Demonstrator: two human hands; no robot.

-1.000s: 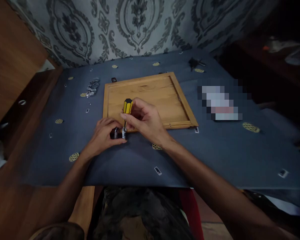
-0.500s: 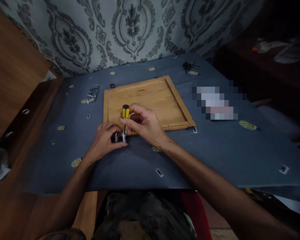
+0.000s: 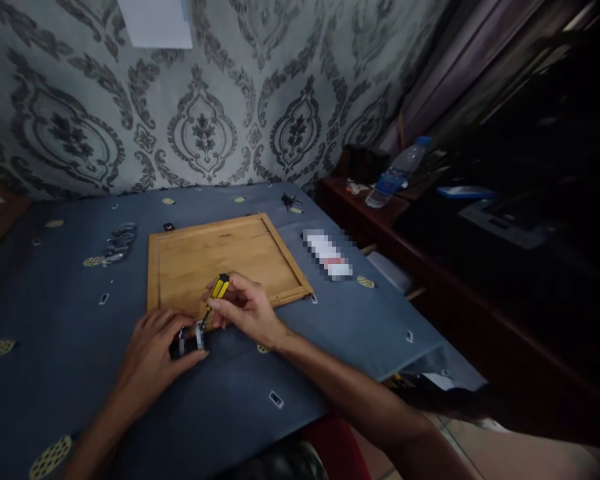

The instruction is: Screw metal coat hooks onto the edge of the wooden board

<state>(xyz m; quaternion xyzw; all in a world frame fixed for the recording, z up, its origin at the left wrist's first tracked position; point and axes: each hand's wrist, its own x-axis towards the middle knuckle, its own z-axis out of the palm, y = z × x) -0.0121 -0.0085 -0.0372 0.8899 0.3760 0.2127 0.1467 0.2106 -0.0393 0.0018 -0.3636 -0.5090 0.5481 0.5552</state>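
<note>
A framed wooden panel (image 3: pixel 215 257) lies flat on the blue patterned cloth. My right hand (image 3: pixel 245 307) is closed on a screwdriver (image 3: pixel 219 287) with a yellow and black handle, tilted so that its shaft points down and left. The shaft reaches a shiny metal hinge (image 3: pixel 200 335) at the panel's near edge. My left hand (image 3: pixel 157 343) curls around the hinge from the left, thumb in front and fingers on the panel's corner, gripping it. The screwdriver's tip is too small to make out.
Several metal pieces (image 3: pixel 119 245) lie left of the panel. A dark object (image 3: pixel 289 201) is at the back, and a blurred white item (image 3: pixel 329 255) lies to the right. A water bottle (image 3: pixel 397 175) stands on the dark red furniture (image 3: pixel 430 273) beyond.
The view has swung up and to the right, bringing the bottle into sight. The screwdriver has gone from nearly upright to tilted, its handle leaning right. Both hands keep their holds.
</note>
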